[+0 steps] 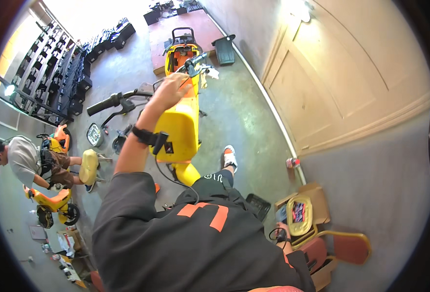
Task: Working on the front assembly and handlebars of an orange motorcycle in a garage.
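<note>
Grey floor point(254, 131) bears the yellow scooter point(181, 125) before me; my left hand point(171, 90) is over it, my right hand point(283, 232) near a yellow oval tray point(309, 215); I can't tell either grip.

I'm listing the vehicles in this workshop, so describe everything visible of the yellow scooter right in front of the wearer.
The yellow scooter appears to stand on the grey floor. Its smooth shell looks like plastic, with some orange and a small dark patch. A black grip sticks out leftward; the far end has an open, orange-lined bay and a black hoop. The left hand is over it; contact is unclear.
</note>
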`<action>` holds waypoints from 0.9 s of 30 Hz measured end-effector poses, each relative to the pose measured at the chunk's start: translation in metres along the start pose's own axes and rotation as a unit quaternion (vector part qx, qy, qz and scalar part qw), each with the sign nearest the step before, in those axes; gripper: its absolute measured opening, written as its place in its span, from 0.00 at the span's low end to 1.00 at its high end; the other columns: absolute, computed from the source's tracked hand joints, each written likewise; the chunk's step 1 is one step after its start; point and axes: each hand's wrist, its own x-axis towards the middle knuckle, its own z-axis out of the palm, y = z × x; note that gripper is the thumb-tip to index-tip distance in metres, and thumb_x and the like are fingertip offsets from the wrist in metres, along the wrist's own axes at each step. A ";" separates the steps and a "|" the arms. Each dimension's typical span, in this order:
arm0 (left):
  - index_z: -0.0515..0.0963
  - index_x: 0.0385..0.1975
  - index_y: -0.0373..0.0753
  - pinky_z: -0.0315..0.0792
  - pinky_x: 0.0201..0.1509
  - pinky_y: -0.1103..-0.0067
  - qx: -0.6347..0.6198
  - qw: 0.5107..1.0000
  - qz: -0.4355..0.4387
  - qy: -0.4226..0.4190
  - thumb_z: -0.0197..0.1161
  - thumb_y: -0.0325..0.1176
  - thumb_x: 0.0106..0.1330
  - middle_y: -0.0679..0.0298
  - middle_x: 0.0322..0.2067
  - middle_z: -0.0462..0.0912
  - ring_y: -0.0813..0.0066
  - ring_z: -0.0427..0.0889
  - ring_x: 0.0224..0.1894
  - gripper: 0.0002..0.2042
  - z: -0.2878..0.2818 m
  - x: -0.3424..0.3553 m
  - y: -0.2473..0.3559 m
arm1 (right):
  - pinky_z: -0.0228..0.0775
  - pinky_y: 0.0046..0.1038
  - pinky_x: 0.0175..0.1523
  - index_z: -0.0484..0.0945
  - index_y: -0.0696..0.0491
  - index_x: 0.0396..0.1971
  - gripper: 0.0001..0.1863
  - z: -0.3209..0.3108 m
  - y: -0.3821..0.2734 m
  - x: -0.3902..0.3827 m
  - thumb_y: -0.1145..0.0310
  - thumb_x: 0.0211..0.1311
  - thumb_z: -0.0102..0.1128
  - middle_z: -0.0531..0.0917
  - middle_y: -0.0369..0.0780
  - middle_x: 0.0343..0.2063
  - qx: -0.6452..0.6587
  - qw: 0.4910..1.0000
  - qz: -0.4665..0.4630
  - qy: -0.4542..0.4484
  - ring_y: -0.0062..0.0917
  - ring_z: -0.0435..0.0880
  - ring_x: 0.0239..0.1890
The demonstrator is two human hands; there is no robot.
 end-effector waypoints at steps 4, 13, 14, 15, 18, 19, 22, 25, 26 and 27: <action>0.73 0.52 0.35 0.60 0.65 0.65 0.078 0.997 -0.007 -0.019 0.59 0.44 0.63 0.48 0.55 0.73 0.52 0.67 0.61 0.23 0.077 0.096 -0.039 | 0.65 0.32 0.18 0.79 0.59 0.32 0.14 -0.018 -0.086 0.015 0.63 0.60 0.52 0.76 0.41 0.16 0.088 0.996 -0.020 -0.029 0.29 0.75 0.13; 0.73 0.51 0.40 0.61 0.59 0.63 0.219 0.902 -0.366 -0.065 0.55 0.49 0.64 0.58 0.48 0.79 0.61 0.73 0.55 0.22 0.177 0.226 -0.140 | 0.67 0.30 0.18 0.80 0.58 0.32 0.14 -0.038 -0.352 0.052 0.62 0.60 0.51 0.78 0.41 0.16 -0.107 0.990 -0.074 0.055 0.27 0.74 0.12; 0.74 0.50 0.39 0.62 0.57 0.64 0.273 0.894 -0.353 -0.045 0.56 0.50 0.64 0.58 0.46 0.80 0.62 0.75 0.53 0.22 0.183 0.220 -0.138 | 0.66 0.29 0.17 0.79 0.56 0.30 0.14 -0.024 -0.383 0.047 0.61 0.60 0.51 0.77 0.39 0.15 -0.122 0.979 -0.153 0.061 0.25 0.73 0.11; 0.75 0.49 0.39 0.62 0.55 0.66 0.312 0.885 -0.345 -0.015 0.57 0.51 0.63 0.58 0.45 0.80 0.63 0.75 0.51 0.22 0.190 0.220 -0.140 | 0.66 0.29 0.18 0.80 0.57 0.31 0.14 -0.022 -0.409 0.051 0.61 0.60 0.51 0.77 0.40 0.15 -0.156 0.964 -0.209 0.056 0.25 0.74 0.12; 0.76 0.49 0.40 0.59 0.58 0.65 0.321 0.870 -0.372 -0.027 0.57 0.54 0.62 0.60 0.44 0.81 0.66 0.76 0.50 0.24 0.197 0.225 -0.136 | 0.68 0.32 0.20 0.81 0.57 0.33 0.14 0.006 -0.496 0.074 0.64 0.59 0.50 0.77 0.42 0.15 -0.274 0.922 -0.273 -0.005 0.26 0.76 0.14; 0.75 0.49 0.40 0.58 0.60 0.65 0.300 0.870 -0.389 -0.040 0.57 0.55 0.62 0.60 0.45 0.80 0.67 0.76 0.51 0.25 0.199 0.236 -0.129 | 0.69 0.33 0.22 0.82 0.57 0.35 0.14 -0.004 -0.509 0.108 0.64 0.59 0.50 0.78 0.43 0.17 -0.372 0.855 -0.360 -0.026 0.27 0.77 0.16; 0.76 0.47 0.38 0.63 0.58 0.66 0.267 0.874 -0.403 -0.050 0.59 0.58 0.59 0.58 0.45 0.80 0.65 0.79 0.49 0.28 0.206 0.240 -0.116 | 0.77 0.30 0.36 0.82 0.54 0.41 0.18 0.012 -0.578 0.164 0.67 0.49 0.59 0.84 0.47 0.28 -0.615 0.656 -0.433 -0.070 0.31 0.85 0.26; 0.76 0.45 0.38 0.67 0.55 0.68 0.267 0.879 -0.385 -0.084 0.59 0.58 0.59 0.58 0.44 0.80 0.64 0.79 0.48 0.27 0.203 0.227 -0.090 | 0.78 0.29 0.33 0.82 0.54 0.39 0.17 0.046 -0.666 0.188 0.71 0.45 0.63 0.85 0.46 0.27 -0.713 0.471 -0.506 -0.118 0.30 0.86 0.27; 0.75 0.44 0.38 0.68 0.54 0.68 0.249 0.889 -0.372 -0.098 0.59 0.58 0.59 0.57 0.44 0.80 0.63 0.79 0.48 0.27 0.199 0.223 -0.075 | 0.78 0.29 0.33 0.82 0.54 0.39 0.17 0.057 -0.688 0.209 0.71 0.45 0.63 0.85 0.46 0.27 -0.719 0.456 -0.510 -0.126 0.30 0.86 0.27; 0.75 0.44 0.37 0.68 0.54 0.67 0.236 0.900 -0.358 -0.086 0.58 0.58 0.59 0.57 0.42 0.80 0.61 0.79 0.48 0.28 0.206 0.212 -0.067 | 0.77 0.32 0.37 0.83 0.53 0.36 0.16 0.068 -0.710 0.236 0.63 0.46 0.61 0.85 0.47 0.29 -0.642 0.660 -0.375 -0.106 0.35 0.85 0.33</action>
